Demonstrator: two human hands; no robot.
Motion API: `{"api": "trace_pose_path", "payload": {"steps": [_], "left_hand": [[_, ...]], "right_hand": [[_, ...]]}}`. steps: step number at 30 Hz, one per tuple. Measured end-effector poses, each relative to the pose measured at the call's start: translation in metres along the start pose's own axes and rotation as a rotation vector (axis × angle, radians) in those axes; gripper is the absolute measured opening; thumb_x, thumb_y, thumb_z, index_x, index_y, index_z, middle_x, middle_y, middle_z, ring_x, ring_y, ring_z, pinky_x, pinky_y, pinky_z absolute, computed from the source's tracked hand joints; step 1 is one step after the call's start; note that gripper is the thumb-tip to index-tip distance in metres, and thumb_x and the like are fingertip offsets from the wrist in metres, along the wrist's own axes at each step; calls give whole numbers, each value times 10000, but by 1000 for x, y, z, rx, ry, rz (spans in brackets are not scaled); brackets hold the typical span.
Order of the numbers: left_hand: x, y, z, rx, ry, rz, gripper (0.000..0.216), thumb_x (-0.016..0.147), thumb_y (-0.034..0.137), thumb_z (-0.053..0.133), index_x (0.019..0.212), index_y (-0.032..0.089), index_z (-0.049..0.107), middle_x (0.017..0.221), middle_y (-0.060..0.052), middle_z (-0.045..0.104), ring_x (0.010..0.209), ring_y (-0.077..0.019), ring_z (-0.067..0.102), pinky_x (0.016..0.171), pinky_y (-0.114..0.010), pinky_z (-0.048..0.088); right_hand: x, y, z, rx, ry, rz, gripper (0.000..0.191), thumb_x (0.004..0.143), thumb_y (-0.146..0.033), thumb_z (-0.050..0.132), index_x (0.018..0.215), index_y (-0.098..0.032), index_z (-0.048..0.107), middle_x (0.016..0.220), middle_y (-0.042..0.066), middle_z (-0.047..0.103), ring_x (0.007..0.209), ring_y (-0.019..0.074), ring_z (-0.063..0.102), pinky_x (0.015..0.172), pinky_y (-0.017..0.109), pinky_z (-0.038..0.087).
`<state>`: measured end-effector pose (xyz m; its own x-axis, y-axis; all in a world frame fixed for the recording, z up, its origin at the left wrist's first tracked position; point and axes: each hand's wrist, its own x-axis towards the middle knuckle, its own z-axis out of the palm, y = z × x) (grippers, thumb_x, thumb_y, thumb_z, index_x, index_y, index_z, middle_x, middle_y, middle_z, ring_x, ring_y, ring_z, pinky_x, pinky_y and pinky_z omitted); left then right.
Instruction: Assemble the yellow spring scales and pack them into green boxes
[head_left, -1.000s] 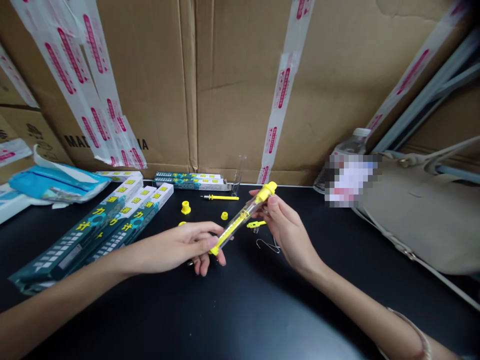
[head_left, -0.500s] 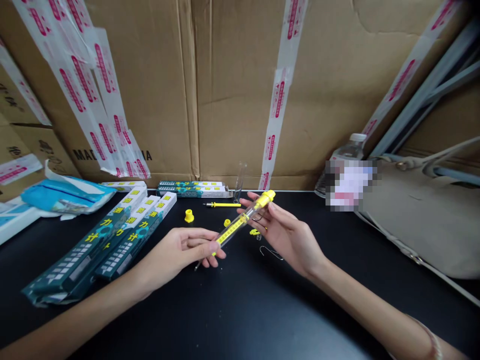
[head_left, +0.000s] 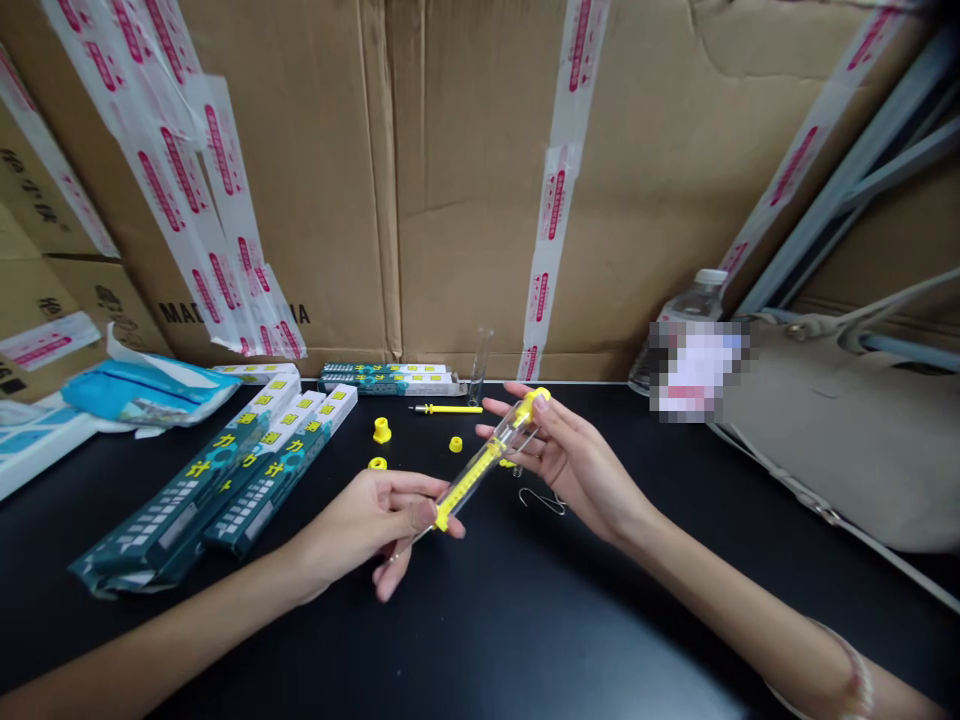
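A spring scale (head_left: 472, 478), a clear tube with a yellow graduated strip inside and yellow ends, is held at a slant over the table. My left hand (head_left: 382, 515) pinches its lower end, where a thin metal rod sticks out. My right hand (head_left: 574, 440) grips the yellow cap at the upper end, other fingers spread behind the tube. Below the right hand lie wire hooks (head_left: 541, 501). Yellow caps (head_left: 382, 430), a small yellow ring (head_left: 456, 444) and a yellow rod (head_left: 450, 409) lie beyond the hands. Another clear tube (head_left: 480, 368) stands upright at the back.
Green and white boxes (head_left: 180, 490) lie at the left, with more boxes (head_left: 390, 378) at the back. A blue packet (head_left: 154, 388) is at the far left. A plastic bottle (head_left: 697, 298) and a beige bag (head_left: 847, 440) stand at the right. Cardboard (head_left: 465, 260) walls the back.
My left hand has shifted slightly down the scale, and its lower fingers have extended. The scale's lower yellow end now shows more. The view has shifted slightly.
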<state>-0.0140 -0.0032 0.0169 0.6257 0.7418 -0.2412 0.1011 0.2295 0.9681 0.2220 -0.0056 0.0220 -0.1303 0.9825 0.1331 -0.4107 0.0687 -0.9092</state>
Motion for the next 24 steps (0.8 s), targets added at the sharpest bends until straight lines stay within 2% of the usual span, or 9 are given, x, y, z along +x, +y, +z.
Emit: {"api": "trace_pose_path", "payload": {"steps": [2,4,7,12,18,21,24], "left_hand": [[-2,-1,4,7,-34,-5,465,842,494,703,1060,85,666,996,-164,762,289,12,414,306,-176,176],[-3,-2,5,1,-40,5,459,847,485,702,1078,92,655,1020,-173,755,300,20,380,317,-194,128],[-2,-2,5,2,-32,30,425,860,475,689,1069,105,665,1027,-164,751,319,20,345,354,-220,118],[-1,1,8,15,-9,40,394,877,467,665,999,93,673,826,-86,748,321,18,285,386,-241,110],[-3,3,10,55,-47,26,398,910,483,613,1029,104,640,1032,-138,744,331,23,287,385,-246,114],[-2,1,8,72,-71,29,402,915,491,600,1050,114,638,1034,-134,744,334,18,292,374,-239,122],[-1,-2,5,90,-91,49,410,918,509,589,1065,129,637,1016,-120,746,341,9,331,361,-220,145]], "right_hand": [[0,-1,-1,-10,23,7,281,949,-375,591,1180,-217,617,1212,106,718,978,250,743,905,418,573],[0,-2,-2,-13,29,6,262,934,-374,614,1136,-207,629,1165,110,736,970,256,746,899,425,578],[1,-1,-1,-18,51,-13,281,914,-399,641,1121,-209,627,1141,107,743,981,259,742,915,438,570],[1,3,-1,-67,85,-13,325,896,-460,651,1103,-212,621,1071,97,760,950,253,749,891,424,576],[1,4,-1,-158,78,-46,385,893,-542,615,1109,-224,602,977,80,773,867,243,763,847,418,588],[1,4,0,-172,59,-34,397,889,-540,620,1139,-234,584,992,86,771,939,261,747,861,447,587],[0,4,2,-159,37,-4,418,878,-463,667,1209,-237,549,1021,89,767,961,267,743,868,453,584]]}}
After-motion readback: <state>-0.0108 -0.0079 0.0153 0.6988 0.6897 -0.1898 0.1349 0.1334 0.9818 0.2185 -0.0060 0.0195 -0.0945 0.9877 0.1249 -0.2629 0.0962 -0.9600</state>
